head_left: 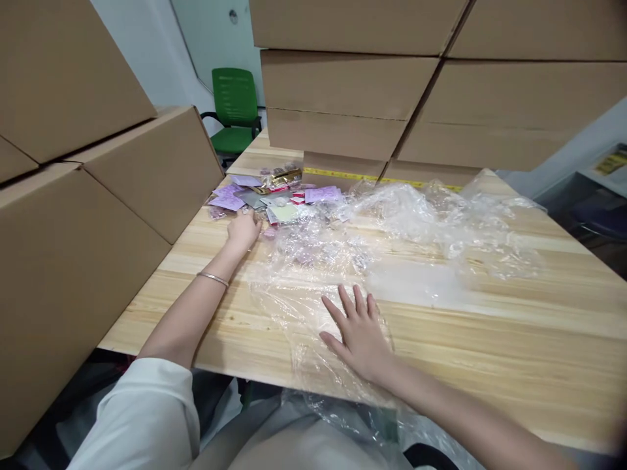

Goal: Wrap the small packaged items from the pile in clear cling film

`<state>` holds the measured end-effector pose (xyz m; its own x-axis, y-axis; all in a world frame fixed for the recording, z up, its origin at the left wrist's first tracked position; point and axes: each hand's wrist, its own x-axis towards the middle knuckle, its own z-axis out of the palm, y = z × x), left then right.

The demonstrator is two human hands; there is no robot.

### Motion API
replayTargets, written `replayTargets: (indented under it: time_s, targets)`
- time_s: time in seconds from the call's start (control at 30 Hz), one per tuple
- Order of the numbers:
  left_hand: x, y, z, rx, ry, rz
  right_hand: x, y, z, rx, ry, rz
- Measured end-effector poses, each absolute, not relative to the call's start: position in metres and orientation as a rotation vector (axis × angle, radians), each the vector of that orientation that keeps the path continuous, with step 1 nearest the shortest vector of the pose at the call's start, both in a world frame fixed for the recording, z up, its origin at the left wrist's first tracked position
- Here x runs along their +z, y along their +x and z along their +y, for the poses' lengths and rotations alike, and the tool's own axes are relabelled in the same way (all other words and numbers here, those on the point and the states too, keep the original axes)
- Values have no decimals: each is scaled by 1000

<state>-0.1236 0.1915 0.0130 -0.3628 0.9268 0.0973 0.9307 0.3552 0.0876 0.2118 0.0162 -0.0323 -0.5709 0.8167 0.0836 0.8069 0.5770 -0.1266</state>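
My left hand reaches far forward to the near edge of a pile of small packets, purple, pink and green, lying on the wooden table. Its fingers curl down onto the packets; whether it grips one is not visible. A thin bracelet circles that wrist. My right hand lies flat, fingers spread, pressing on a sheet of clear plastic film near the table's front edge. More crumpled clear plastic spreads across the table to the right.
Stacked cardboard boxes wall the left side, and more boxes stand at the back of the table. A yellow measuring tape runs along the back boxes. A green chair stands beyond the table.
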Motion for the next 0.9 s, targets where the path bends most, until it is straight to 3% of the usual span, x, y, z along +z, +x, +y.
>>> replayTargets:
  time_s: [0.37,0.63,0.8,0.9]
  targets:
    - [35,-116,208,53,-1820,-2532,-27,213,10,167,-1413,-2678]
    - [93,-134,145,84,-1874,-2547,-22,211,12,304,-1434,-2686]
    - [104,-42,71,-588,-2284,-1840,-21,211,13,442,-1415,-2578]
    - [68,19,51,-521,-2749,-1222,-19,221,13,579,-1376,-2374]
